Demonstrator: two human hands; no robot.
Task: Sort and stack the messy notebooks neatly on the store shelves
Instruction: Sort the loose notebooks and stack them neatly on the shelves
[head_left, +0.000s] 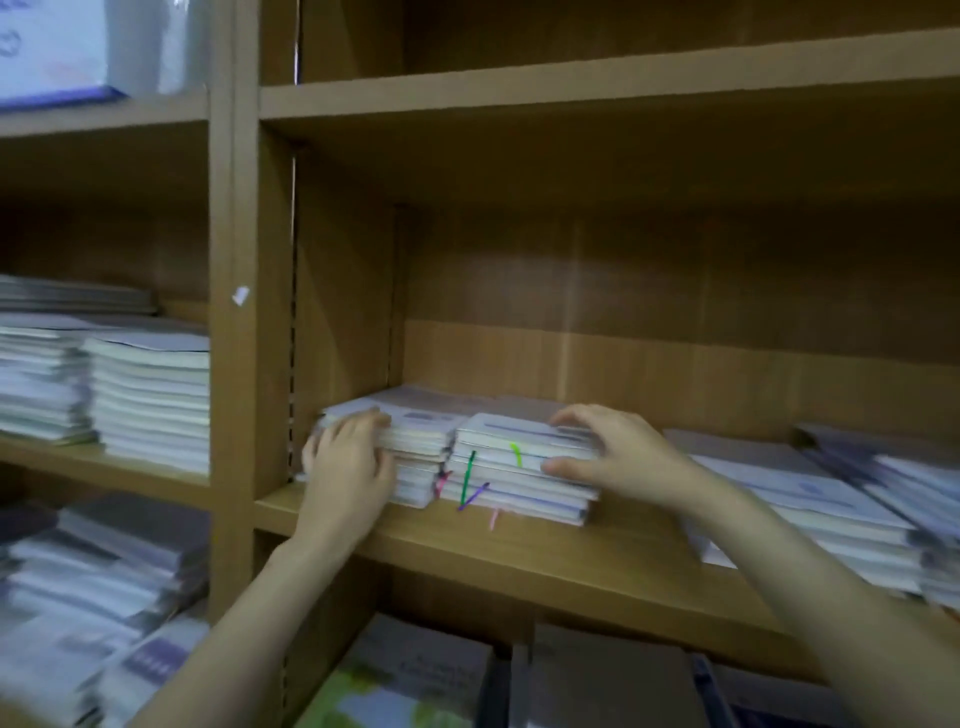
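Observation:
Two short stacks of pale notebooks sit side by side on the middle wooden shelf (519, 551). My left hand (349, 467) grips the left end of the left stack (415, 447), fingers curled over its top edge. My right hand (613, 452) holds the right stack (519, 467), with the fingers on top and the thumb pressed against its front edge. Coloured ribbon markers in green, purple and pink hang from the front of the right stack. The image is motion-blurred.
More notebooks (810, 499) lie loosely spread to the right on the same shelf. Tall neat stacks (150, 400) fill the left bay, with messier piles (104, 582) below. Books (415, 675) lie on the shelf underneath. The shelf above is bare wood.

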